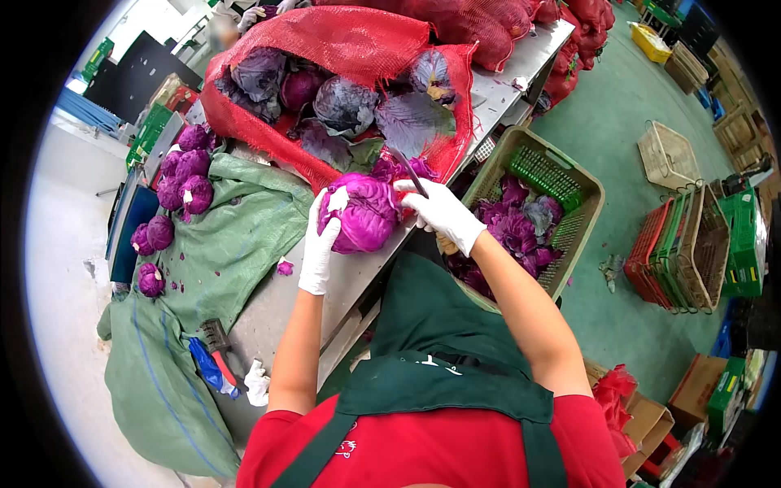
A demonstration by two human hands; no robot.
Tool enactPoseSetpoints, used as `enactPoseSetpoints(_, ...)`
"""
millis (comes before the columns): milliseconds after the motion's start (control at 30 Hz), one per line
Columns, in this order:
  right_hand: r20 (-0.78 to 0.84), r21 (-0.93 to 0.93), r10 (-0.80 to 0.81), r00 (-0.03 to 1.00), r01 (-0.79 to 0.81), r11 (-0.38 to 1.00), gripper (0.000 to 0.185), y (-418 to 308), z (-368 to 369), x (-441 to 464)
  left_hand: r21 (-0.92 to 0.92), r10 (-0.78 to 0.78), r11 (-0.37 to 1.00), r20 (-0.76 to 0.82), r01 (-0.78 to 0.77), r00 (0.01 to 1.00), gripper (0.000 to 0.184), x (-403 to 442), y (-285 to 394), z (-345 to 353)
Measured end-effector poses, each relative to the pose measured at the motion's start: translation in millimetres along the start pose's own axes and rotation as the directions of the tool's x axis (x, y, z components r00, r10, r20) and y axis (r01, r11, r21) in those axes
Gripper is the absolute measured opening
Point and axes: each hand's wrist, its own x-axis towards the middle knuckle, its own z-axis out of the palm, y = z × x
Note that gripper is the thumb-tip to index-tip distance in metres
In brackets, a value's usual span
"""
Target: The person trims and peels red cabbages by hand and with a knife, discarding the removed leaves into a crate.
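A peeled purple cabbage (364,215) is held above the metal table's edge. My left hand (319,248), in a white glove, grips its left side. My right hand (443,213), also gloved, is closed around a knife (408,171) whose blade points up and left, just right of the cabbage. Behind them, an open red mesh sack (325,37) holds several cabbages with dark outer leaves (346,106). To the right of my right hand, a green crate (587,195) contains loose purple leaves (512,224).
Several peeled cabbages (195,167) rest at the left on a green cloth (244,211). A brush (216,337) and a blue-and-red item (210,368) lie nearer. Stacked crates (679,248) stand on the floor at the right. Another person's gloved hands (250,18) show at the top.
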Motion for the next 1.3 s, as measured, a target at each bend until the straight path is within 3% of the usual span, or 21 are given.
enactPoseSetpoints(33, -0.02, 0.102, -0.034, 0.999, 0.036, 0.994, 0.042, -5.9, 5.2, -10.1, -0.002, -0.004, 1.0, -0.002, 0.004, 1.0, 0.073, -0.6, -0.1, 0.6)
enactPoseSetpoints(133, -0.171, -0.109, -0.182, 0.968, 0.165, 0.98, 0.044, 5.5, 25.9, -0.2, 0.047, 0.01, 0.999, 0.018, -0.011, 1.0, 0.073, -3.7, 6.4, 3.0)
enactPoseSetpoints(233, -0.093, -0.056, -0.036, 0.995, 0.031, 0.998, 0.035, 9.5, 11.0, 1.3, 0.056, 0.031, 0.998, 0.032, -0.033, 0.999, 0.071, -3.9, 9.3, 7.6)
enactPoseSetpoints(267, -0.229, -0.284, -0.224, 0.947, 0.156, 0.946, 0.026, 25.6, 7.0, 10.7, 0.055, 0.034, 0.998, 0.027, -0.036, 0.999, 0.071, -4.2, 7.2, 5.3)
enactPoseSetpoints(333, -0.279, -0.127, -0.077, 0.957, 0.043, 0.991, 0.026, 31.9, -8.9, 0.8, -0.209, -0.038, 0.977, 0.027, 0.043, 0.999, 0.069, 0.3, -4.1, -4.0)
enactPoseSetpoints(367, -0.278, -0.02, 0.01, 0.96, -0.016, 1.0, 0.027, 20.3, -15.2, -16.0, -0.491, -0.16, 0.859, 0.013, 0.145, 0.987, 0.067, -3.2, -12.7, -3.4)
enactPoseSetpoints(433, -0.404, -0.14, -0.101, 0.909, 0.048, 0.989, 0.031, 31.4, -36.3, -28.7, -0.722, -0.307, 0.635, 0.091, 0.275, 0.947, 0.068, -8.1, 0.3, -6.2)
enactPoseSetpoints(467, -0.43, -0.127, -0.091, 0.898, 0.039, 0.991, 0.032, 49.9, -54.1, -32.1, -0.727, -0.299, 0.64, 0.061, 0.247, 0.952, 0.068, -11.4, 10.9, -4.1)
enactPoseSetpoints(500, -0.467, -0.125, -0.099, 0.879, 0.045, 0.991, 0.032, 66.7, -67.8, -36.9, -0.773, -0.261, 0.573, 0.143, 0.272, 0.955, 0.074, -16.8, 23.1, -0.2)
enactPoseSetpoints(600, -0.579, -0.192, -0.16, 0.8, 0.057, 0.98, 0.03, 114.0, -106.6, -52.2, -0.223, 0.075, 0.974, 0.15, -0.04, 0.986, 0.083, -29.4, 31.1, 2.8)
enactPoseSetpoints(667, -0.601, -0.129, -0.062, 0.797, -0.02, 0.991, 0.027, 108.6, -109.8, -66.0, -0.466, 0.166, 0.88, 0.118, -0.093, 0.979, 0.08, -33.2, 42.2, -1.6)
enactPoseSetpoints(700, -0.582, -0.013, 0.068, 0.81, -0.093, 0.996, 0.025, 93.2, -105.5, -80.1, -0.706, -0.12, 0.697, 0.054, 0.123, 0.991, 0.076, -32.2, 46.4, -9.3)
enactPoseSetpoints(733, -0.576, 0.009, 0.076, 0.814, -0.087, 0.996, 0.024, 100.5, -107.2, -82.6, -0.888, -0.387, 0.39, 0.082, 0.243, 0.918, 0.072, -30.4, 50.1, -15.8)
enactPoseSetpoints(867, -0.543, -0.004, 0.087, 0.835, -0.106, 0.994, 0.025, 114.5, -115.4, -89.4, -0.931, -0.433, 0.362, -0.121, 0.049, 0.893, 0.066, -28.6, 66.5, -57.3)
enactPoseSetpoints(1033, -0.539, -0.008, 0.127, 0.833, -0.156, 0.988, 0.031, 127.1, -129.1, -90.0, -0.848, -0.404, 0.481, -0.439, -0.222, 0.802, 0.066, -24.2, 65.0, -135.8)
enactPoseSetpoints(1067, -0.532, -0.021, 0.117, 0.839, -0.151, 0.988, 0.031, 126.2, -129.6, -89.5, -0.658, -0.32, 0.716, -0.607, -0.235, 0.727, 0.068, -23.3, 54.1, -153.9)
enactPoseSetpoints(1133, -0.527, -0.041, 0.108, 0.843, -0.152, 0.988, 0.03, 124.0, -130.1, -87.7, -0.32, -0.157, 0.938, -0.74, -0.137, 0.654, 0.081, -18.6, 16.7, -207.2)
enactPoseSetpoints(1200, -0.536, -0.011, 0.114, 0.837, -0.142, 0.99, 0.03, 116.5, -121.9, -92.9, -0.004, 0.03, 0.998, -0.832, -0.06, 0.554, 0.089, -13.2, 2.1, -242.5)
enactPoseSetpoints(1233, -0.543, 0.006, 0.121, 0.831, -0.14, 0.99, 0.029, 111.1, -118.8, -94.0, 0.209, 0.204, 0.977, -0.878, -0.037, 0.434, 0.087, -8.4, 7.5, -240.9)
enactPoseSetpoints(1267, -0.556, 0.012, 0.098, 0.825, -0.11, 0.994, 0.029, 106.7, -114.1, -94.6, 0.168, 0.214, 0.975, -0.884, -0.146, 0.415, 0.076, 1.2, 22.0, -238.9)
enactPoseSetpoints(1300, -0.565, -0.016, 0.075, 0.821, -0.102, 0.995, 0.029, 103.6, -110.6, -93.2, -0.018, 0.15, 0.947, -0.858, -0.32, 0.492, 0.069, 8.8, 47.7, -229.9)
